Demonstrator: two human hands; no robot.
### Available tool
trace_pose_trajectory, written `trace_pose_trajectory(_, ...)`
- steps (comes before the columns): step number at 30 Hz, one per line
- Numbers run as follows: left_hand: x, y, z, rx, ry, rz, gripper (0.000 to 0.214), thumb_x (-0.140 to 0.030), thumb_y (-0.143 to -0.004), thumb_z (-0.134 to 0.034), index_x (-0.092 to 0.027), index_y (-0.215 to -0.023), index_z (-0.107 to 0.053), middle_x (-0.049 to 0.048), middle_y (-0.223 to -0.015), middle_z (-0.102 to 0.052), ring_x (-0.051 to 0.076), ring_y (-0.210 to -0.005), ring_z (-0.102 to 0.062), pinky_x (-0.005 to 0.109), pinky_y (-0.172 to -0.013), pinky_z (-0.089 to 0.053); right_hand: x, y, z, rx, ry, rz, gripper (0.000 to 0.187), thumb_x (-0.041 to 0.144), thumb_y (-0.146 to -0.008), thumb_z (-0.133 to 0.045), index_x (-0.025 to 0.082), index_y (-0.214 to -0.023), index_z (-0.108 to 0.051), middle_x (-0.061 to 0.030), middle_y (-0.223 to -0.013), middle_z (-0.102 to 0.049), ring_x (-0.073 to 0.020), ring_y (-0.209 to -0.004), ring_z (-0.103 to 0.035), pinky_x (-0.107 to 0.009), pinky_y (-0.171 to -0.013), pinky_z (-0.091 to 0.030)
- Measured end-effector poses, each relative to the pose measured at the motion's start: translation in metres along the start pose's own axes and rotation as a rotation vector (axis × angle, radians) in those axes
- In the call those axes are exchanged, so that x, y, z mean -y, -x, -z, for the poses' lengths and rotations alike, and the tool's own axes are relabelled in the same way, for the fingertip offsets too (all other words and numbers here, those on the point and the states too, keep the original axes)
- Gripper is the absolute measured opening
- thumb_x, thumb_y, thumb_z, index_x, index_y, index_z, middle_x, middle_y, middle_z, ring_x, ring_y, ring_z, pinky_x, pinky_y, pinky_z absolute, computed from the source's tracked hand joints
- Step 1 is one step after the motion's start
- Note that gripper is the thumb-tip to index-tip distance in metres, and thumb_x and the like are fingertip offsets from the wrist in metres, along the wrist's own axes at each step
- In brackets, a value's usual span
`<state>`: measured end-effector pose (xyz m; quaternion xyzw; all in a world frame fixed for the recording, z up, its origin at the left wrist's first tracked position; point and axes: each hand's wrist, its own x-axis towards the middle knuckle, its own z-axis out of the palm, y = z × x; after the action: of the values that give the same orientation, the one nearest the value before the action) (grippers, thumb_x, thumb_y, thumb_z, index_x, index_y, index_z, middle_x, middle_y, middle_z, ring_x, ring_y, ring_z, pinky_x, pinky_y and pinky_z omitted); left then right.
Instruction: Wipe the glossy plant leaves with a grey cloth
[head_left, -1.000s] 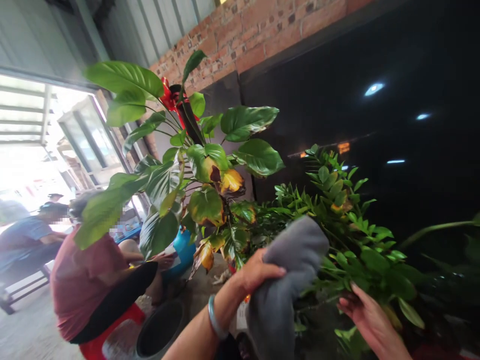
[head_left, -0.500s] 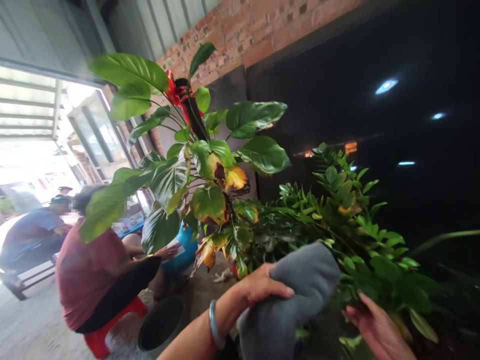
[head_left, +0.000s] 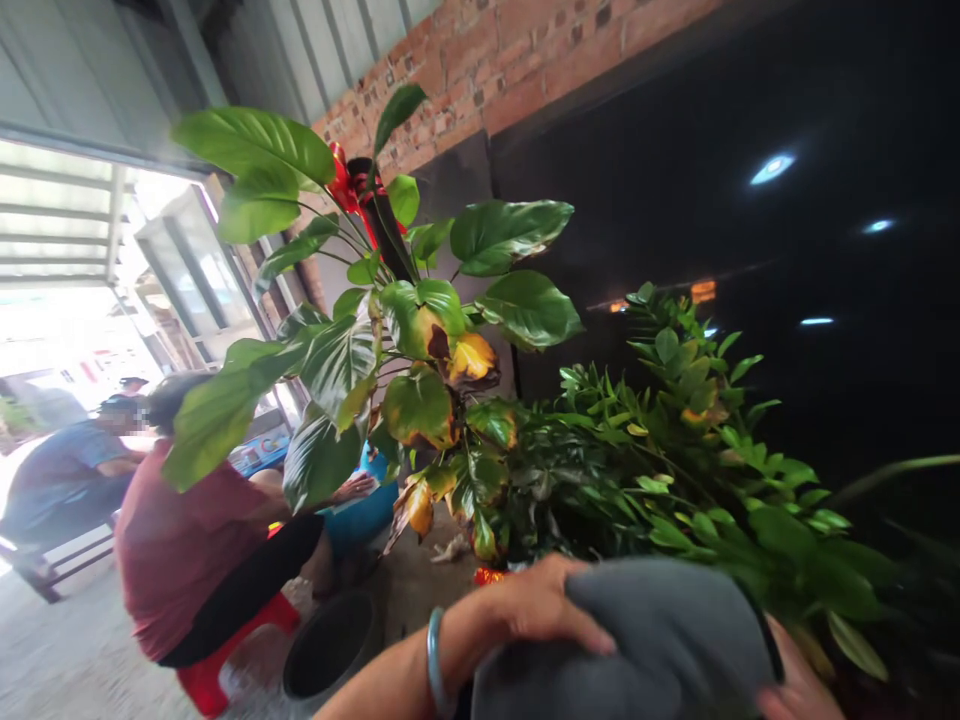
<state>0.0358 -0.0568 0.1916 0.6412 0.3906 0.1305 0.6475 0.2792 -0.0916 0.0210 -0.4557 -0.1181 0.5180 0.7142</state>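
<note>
Holding the grey soft cloth (head_left: 660, 630) low in view: left hand (head_left: 536, 605) has its grip closed on the near edge, thumb on top. Right hand (head_left: 795, 690) mostly hidden beneath; grip unclear. Small-leaved green plant (head_left: 712, 480) lies just beyond, fronds running up-left.

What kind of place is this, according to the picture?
Probably a semi-open shop front or workshop where potted plants are kept. A brick wall rises behind a large-leaved plant, a wide doorway opens to daylight, and the left hand holds a grey cloth by the bushy plant.
</note>
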Motion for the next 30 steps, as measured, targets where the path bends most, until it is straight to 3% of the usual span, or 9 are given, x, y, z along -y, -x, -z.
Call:
trace_pose_trajectory(4, -0.040, -0.023, 0.042, -0.393, 0.256, -0.223, 0.034, -0.026, -0.046, -0.082, -0.017, -0.077, -0.073, -0.0008, -0.068, -0.070, 0.016, -0.062, -0.059, 0.029, -0.067, -0.048, 0.014, 0.016, -0.016, -0.067, -0.161, 0.016, 0.036, 0.022, -0.042, -0.087, 0.028, -0.064, -0.058, 0.0102, -0.048, -0.061, -0.0120, -0.038, -0.052, -0.027, -0.044, -0.055)
trace_pose_trajectory(7, -0.027, -0.036, 0.049, -0.611, 0.430, -0.140, 0.023, -0.023, -0.052, -0.079, -0.016, -0.072, -0.070, -0.0007, -0.061, -0.068, 0.015, -0.056, -0.059, 0.028, -0.061, -0.050, 0.026, 0.030, -0.030, -0.097, -0.194, 0.000, 0.035, 0.015, -0.043, -0.084, 0.026, -0.064, -0.057, 0.0101, -0.048, -0.060, -0.0104, -0.035, -0.049, -0.026, -0.041, -0.053)
trace_pose_trajectory(11, 0.028, 0.001, 0.031, -0.354, 0.375, 0.104, 0.030, -0.025, -0.050, -0.082, -0.016, -0.077, -0.074, 0.0019, -0.066, -0.073, 0.017, -0.057, -0.063, 0.029, -0.059, -0.051, 0.030, 0.036, -0.032, -0.118, -0.176, -0.022, 0.033, 0.015, -0.046, -0.082, 0.025, -0.061, -0.055, 0.0098, -0.044, -0.055, -0.0100, -0.033, -0.046, -0.025, -0.038, -0.051)
trace_pose_trajectory(14, 0.035, 0.034, 0.041, -0.200, 0.345, 0.077, 0.041, -0.026, -0.046, -0.085, -0.014, -0.084, -0.077, 0.0037, -0.074, -0.076, 0.018, -0.061, -0.066, 0.027, -0.060, -0.052, 0.028, 0.033, -0.028, -0.116, -0.197, -0.016, 0.032, 0.014, -0.047, -0.081, 0.025, -0.064, -0.057, 0.0097, -0.046, -0.057, -0.0089, -0.032, -0.045, -0.024, -0.036, -0.049)
trace_pose_trajectory(19, -0.012, 0.020, 0.090, -0.619, 0.466, -0.075, 0.027, -0.025, -0.058, -0.083, -0.016, -0.082, -0.072, -0.0028, -0.057, -0.069, 0.012, -0.047, -0.060, 0.023, -0.053, -0.050, 0.030, 0.034, -0.034, -0.086, -0.212, 0.052, 0.035, 0.016, -0.044, -0.084, 0.026, -0.066, -0.058, 0.0090, -0.052, -0.062, -0.0089, -0.034, -0.046, -0.023, -0.034, -0.049)
trace_pose_trajectory(21, -0.007, 0.004, 0.090, -0.727, 0.486, -0.021, 0.016, -0.021, -0.061, -0.079, -0.017, -0.073, -0.069, -0.0044, -0.050, -0.064, 0.011, -0.045, -0.057, 0.021, -0.052, -0.049, 0.031, 0.037, -0.038, -0.082, -0.222, 0.043, 0.039, 0.018, -0.038, -0.087, 0.025, -0.065, -0.058, 0.0095, -0.051, -0.062, -0.0086, -0.033, -0.046, -0.024, -0.035, -0.051)
trace_pose_trajectory(24, 0.040, -0.001, 0.065, -0.687, 0.415, 0.099, 0.014, -0.012, -0.052, -0.079, -0.016, -0.061, -0.069, -0.0006, -0.048, -0.066, 0.015, -0.044, -0.058, 0.025, -0.048, -0.049, 0.032, 0.041, -0.041, -0.107, -0.242, 0.005, 0.045, 0.019, -0.030, -0.089, 0.024, -0.060, -0.056, 0.0107, -0.045, -0.058, -0.0089, -0.031, -0.046, -0.024, -0.035, -0.051)
trace_pose_trajectory(27, 0.089, 0.021, 0.050, -0.511, 0.325, 0.187, 0.017, -0.016, -0.046, -0.082, -0.017, -0.060, -0.072, -0.0005, -0.052, -0.070, 0.016, -0.048, -0.061, 0.026, -0.051, -0.050, 0.032, 0.041, -0.039, -0.119, -0.262, -0.025, 0.045, 0.018, -0.026, -0.090, 0.023, -0.057, -0.058, 0.0100, -0.044, -0.058, -0.0091, -0.030, -0.046, -0.025, -0.034, -0.050)
trace_pose_trajectory(30, 0.083, 0.047, 0.067, -0.496, 0.376, 0.105, 0.030, -0.027, -0.048, -0.086, -0.015, -0.073, -0.076, 0.0030, -0.059, -0.073, 0.019, -0.052, -0.065, 0.028, -0.053, -0.052, 0.033, 0.039, -0.038, -0.121, -0.283, -0.049, 0.045, 0.018, -0.024, -0.091, 0.022, -0.056, -0.061, 0.0087, -0.044, -0.059, -0.0092, -0.029, -0.046, -0.024, -0.033, -0.050)
